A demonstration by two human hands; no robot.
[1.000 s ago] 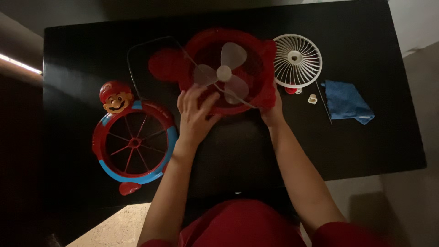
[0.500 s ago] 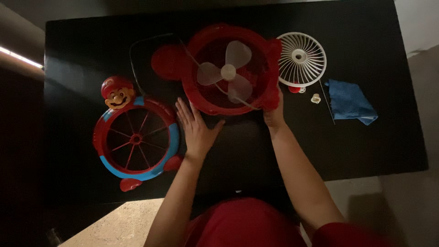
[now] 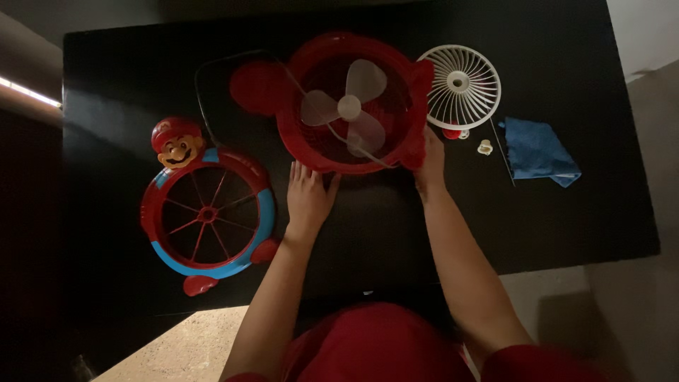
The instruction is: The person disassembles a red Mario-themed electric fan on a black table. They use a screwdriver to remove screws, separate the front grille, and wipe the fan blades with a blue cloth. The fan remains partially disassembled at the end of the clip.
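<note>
Centrally, in the upper middle of the frame: one red fan body (image 3: 350,106), round, deep-rimmed, with a pale three-bladed propeller (image 3: 346,107) at its hub and a round red lobe sticking out toward the upper left. Lying flat on the black table (image 3: 106,85), open side up. Thin dark cord (image 3: 201,92) looping off its left side.

Left hand (image 3: 308,198) just below the body's lower rim, palm down on the table, fingers spread apart, tips touching or nearly touching the rim; clamped on nothing. Right hand (image 3: 430,166) at the body's lower right edge, fingers curled onto the red rim there; how firmly, cannot tell.

Lower left of the frame: one red-and-blue front grille (image 3: 207,216), round, with thin red spokes, a cartoon head in a red cap at its top and two small red feet at the bottom. Well apart from the left hand.

Upper right: one white grille (image 3: 458,86) with fine radial ribs, just beside the red body. Below it, one small red knob (image 3: 450,133) and one small white nut (image 3: 484,147). Further right, one blue cloth (image 3: 537,152), crumpled, with one thin rod (image 3: 502,152) along its left edge.

Two hands, two bare forearms, red sleeves at the bottom edge.
</note>
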